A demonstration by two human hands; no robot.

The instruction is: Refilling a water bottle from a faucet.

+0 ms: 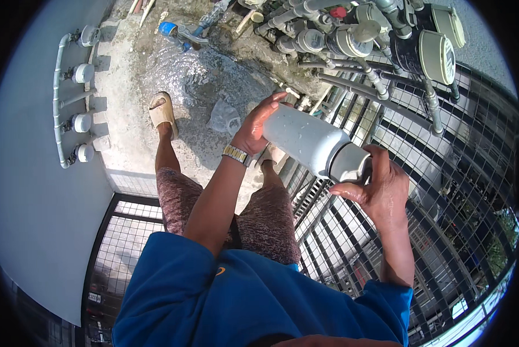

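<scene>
A white insulated bottle (305, 137) lies tilted between my two hands, its base toward the upper left and its grey lid (349, 164) toward the lower right. My left hand (256, 126), with a metal-band watch (237, 155) on the wrist, cups the base end. At the other end, my right hand (382, 186) grips the lid, thumb below and fingers above; some fingertips are hidden behind it. Both hands look wet, and droplets dot the bottle. The lid sits on the bottle's top.
Water spreads over the concrete (181, 63) ahead, where a clear plastic bag (223, 117) lies. A blue-handled valve (168, 28) stands beyond. Pipes and water meters (352, 43) crowd the upper right; more meters (82, 73) line the left wall. A black metal grille (444, 202) runs along the right.
</scene>
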